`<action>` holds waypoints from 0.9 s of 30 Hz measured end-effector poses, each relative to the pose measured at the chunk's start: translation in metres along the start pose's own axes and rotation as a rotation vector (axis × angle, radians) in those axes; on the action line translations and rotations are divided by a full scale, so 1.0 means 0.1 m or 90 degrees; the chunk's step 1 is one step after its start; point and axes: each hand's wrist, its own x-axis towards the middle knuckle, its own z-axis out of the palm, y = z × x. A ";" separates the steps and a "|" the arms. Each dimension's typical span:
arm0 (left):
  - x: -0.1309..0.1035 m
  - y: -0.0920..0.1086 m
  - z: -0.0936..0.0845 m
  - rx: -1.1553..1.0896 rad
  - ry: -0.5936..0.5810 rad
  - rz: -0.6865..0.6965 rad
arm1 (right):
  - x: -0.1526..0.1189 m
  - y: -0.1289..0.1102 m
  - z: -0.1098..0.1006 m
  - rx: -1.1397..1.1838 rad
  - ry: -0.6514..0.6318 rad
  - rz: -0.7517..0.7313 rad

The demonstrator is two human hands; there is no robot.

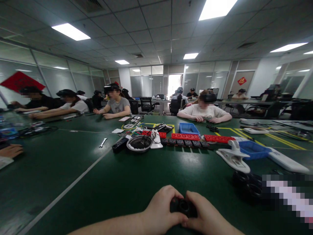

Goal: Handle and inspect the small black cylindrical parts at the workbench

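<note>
Low over the green table, both my hands close around a small black part with a round opening. My left hand grips its left side with curled fingers and thumb. On the other side my right hand holds it, its thumb near the left thumb at the front edge. Most of the part is hidden by the fingers, so its exact kind is unclear. To the right lies a dark object with round openings, partly covered by a blurred patch.
Ahead lie a wrench, a round metal dish, red socket strips, a blue tray and loose cables. At right are a white clip-like stand and another blue bin. Several people sit around the tables.
</note>
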 end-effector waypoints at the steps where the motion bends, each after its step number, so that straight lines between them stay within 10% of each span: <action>1: 0.00 0.00 0.01 0.007 0.015 -0.012 | 0.00 -0.01 0.03 -0.016 0.023 -0.003; 6: 0.00 0.01 0.00 0.031 0.035 -0.038 | -0.03 -0.08 0.09 -0.051 0.081 -0.009; 17: 0.05 -0.05 -0.11 -0.016 -0.105 0.079 | -0.07 -0.02 -0.30 0.093 -0.145 -0.120; 27: 0.05 -0.05 -0.05 -0.015 -0.085 0.058 | 0.04 0.04 -0.20 0.066 -0.119 -0.052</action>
